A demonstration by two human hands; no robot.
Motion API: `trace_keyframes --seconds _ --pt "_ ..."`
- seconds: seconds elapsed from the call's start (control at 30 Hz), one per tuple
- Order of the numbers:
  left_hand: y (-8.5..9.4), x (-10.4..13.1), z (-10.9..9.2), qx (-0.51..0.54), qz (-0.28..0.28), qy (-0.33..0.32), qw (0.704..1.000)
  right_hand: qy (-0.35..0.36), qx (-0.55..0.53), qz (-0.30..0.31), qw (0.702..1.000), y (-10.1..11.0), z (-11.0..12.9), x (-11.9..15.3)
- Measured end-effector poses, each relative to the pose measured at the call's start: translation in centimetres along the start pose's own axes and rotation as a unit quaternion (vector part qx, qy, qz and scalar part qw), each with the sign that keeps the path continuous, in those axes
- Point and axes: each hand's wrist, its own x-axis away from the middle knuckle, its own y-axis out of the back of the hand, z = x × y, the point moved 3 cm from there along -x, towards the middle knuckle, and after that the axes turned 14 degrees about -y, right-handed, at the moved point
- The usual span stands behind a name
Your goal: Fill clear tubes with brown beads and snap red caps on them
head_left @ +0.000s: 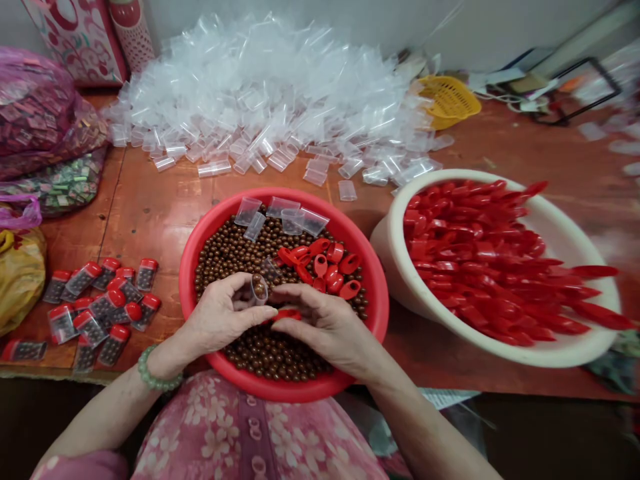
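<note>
My left hand [223, 313] holds a clear plastic tube [259, 291] between thumb and fingers, with brown balls visible at its open end. My right hand [320, 323] pinches a red cap [287, 315] just right of the tube. Both hands are over a red basin [382, 300] filled with brown balls [280, 357]. Several red caps [334, 267] lie on the balls at the right, and several empty clear tubes [291, 220] rest at the far side of the basin.
A white tub [395, 257] of red pieces stands right. Clear tubes [280, 87] are heaped at the back, beside a yellow basket [447, 100]. Filled, red-capped tubes [103, 307] lie left, near plastic bags [40, 113]. A black frame [593, 100] is at the back right.
</note>
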Motion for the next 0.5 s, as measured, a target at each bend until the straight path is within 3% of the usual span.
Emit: trace_keyframes --seconds 0.1,0.17,0.27,0.4,0.5 --pt "0.1 -0.1 0.0 -0.029 -0.007 -0.012 0.999 0.022 0.094 0.037 0.995 -0.3 0.5 0.0" --pt "0.3 -0.1 -0.2 -0.073 -0.015 -0.038 0.996 0.015 0.091 0.014 0.996 0.2 0.4 -0.2" --pt "0.3 -0.1 -0.4 -0.124 -0.011 -0.064 0.99 -0.029 -0.007 -0.077 0.997 1.5 -0.2 -0.3" --pt "0.2 -0.1 -0.6 -0.111 0.011 -0.056 0.992 -0.062 -0.184 -0.19 0.962 2.1 -0.5 -0.3" --pt "0.2 -0.1 -0.8 -0.079 0.019 -0.054 0.995 -0.049 -0.207 -0.164 0.963 0.7 -0.3 -0.6"
